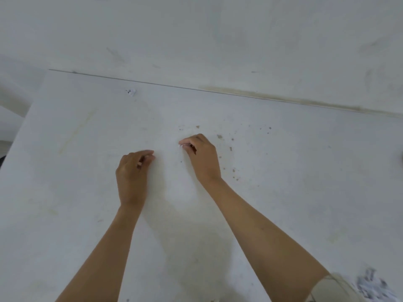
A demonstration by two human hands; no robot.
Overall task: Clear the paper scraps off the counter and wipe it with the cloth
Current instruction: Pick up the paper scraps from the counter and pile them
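White counter (pixel 87 171), both hands (pixel 133 171) pinching

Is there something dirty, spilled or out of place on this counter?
Yes. Brown specks are scattered on the counter beside the right hand. A small paper scrap lies alone near the back edge, and a yellowish stain runs along the wall joint.

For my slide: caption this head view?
Both hands, left hand and right hand, pinch tiny paper scraps off the stained counter.
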